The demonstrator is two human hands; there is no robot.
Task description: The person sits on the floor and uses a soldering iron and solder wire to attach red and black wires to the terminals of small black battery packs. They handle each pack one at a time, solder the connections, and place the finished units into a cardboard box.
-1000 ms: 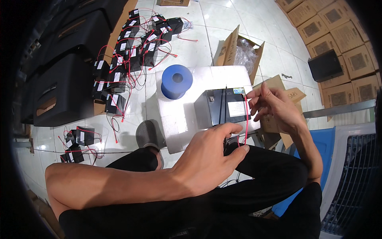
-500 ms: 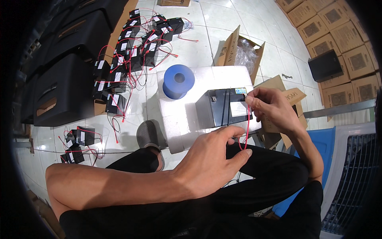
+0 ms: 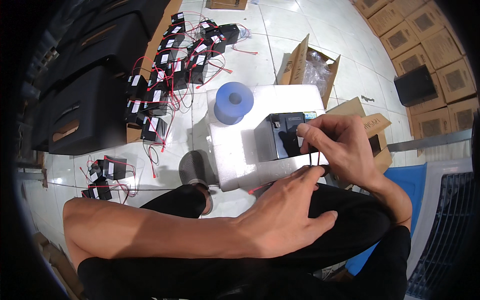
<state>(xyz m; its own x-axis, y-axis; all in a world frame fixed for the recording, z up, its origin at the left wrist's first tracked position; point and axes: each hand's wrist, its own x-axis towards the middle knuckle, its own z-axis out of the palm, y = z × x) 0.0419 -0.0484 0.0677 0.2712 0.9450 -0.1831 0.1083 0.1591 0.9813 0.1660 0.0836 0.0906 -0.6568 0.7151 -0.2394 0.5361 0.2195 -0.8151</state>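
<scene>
1. A black battery block [image 3: 281, 136] is seen lying on a white foam slab [image 3: 235, 150], wires [image 3: 314, 159] being handled at its right end
2. The wires are pinched between right hand [image 3: 345, 147] fingers; the left hand [image 3: 282, 215] fingers are closed on their lower ends
3. Many wired blocks [image 3: 167, 65] are already laid out on the floor [image 3: 260, 30]; this one is judged unfinished
4. The terminal itself is hidden by fingers; what the blue roll [image 3: 233, 102] holds cannot be told

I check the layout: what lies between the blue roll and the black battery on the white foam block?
Only bare white foam block separates the blue roll from the black battery, as the head view shows.
</scene>
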